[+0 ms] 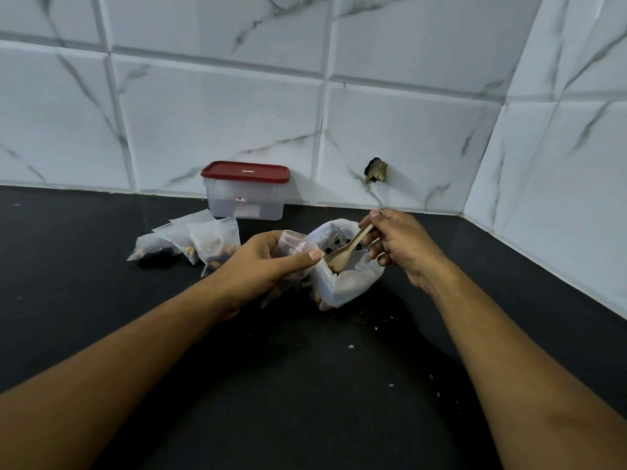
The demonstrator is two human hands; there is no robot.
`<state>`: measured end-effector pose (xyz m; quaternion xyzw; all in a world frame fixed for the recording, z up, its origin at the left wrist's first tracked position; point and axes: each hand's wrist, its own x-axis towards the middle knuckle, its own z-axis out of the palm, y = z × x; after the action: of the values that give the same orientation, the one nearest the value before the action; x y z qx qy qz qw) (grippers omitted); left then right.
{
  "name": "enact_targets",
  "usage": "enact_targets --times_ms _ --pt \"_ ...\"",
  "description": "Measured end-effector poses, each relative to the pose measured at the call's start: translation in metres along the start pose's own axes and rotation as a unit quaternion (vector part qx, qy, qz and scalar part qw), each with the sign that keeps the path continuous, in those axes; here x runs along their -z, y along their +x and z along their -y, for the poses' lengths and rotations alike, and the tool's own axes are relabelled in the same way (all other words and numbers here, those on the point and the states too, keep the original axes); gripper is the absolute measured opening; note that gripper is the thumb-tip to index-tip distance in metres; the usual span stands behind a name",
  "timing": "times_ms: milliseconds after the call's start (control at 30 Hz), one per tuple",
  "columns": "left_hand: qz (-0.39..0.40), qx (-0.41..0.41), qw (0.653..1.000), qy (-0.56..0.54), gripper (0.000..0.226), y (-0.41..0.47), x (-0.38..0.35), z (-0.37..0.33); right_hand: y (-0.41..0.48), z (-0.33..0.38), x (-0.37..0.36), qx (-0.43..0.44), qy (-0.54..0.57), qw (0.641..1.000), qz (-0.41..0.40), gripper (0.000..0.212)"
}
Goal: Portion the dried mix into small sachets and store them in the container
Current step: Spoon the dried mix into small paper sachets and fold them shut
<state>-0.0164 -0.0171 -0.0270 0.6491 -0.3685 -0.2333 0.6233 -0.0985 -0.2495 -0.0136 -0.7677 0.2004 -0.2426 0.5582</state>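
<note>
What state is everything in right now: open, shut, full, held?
Container: lid on, shut.
Three sachets: filled, lying on the counter.
Small sachet: mouth open, gripped by left hand.
Big bag: open, mix inside.
Wooden spoon: held by right hand, bowl down in the big bag.
</note>
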Motion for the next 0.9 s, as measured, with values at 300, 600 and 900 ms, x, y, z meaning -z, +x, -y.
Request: enact_targets --times_ms 300,600,900 --pt "-0.009 0.01 1.0 0.012 0.036 0.003 0.002 0.003 -0.001 -0.001 -0.006 -0.055 -0.007 0.997 0.057 0.029" --pt "-0.014 0.004 1.0 0.013 0.033 0.004 0.002 0.006 0.0 -0.001 -0.004 -0.093 0.014 0.996 0.003 0.023" --pt "-0.01 0.001 1.0 0.004 0.029 0.002 0.002 0.004 -0.001 0.002 0.006 -0.112 0.04 0.993 -0.014 0.025"
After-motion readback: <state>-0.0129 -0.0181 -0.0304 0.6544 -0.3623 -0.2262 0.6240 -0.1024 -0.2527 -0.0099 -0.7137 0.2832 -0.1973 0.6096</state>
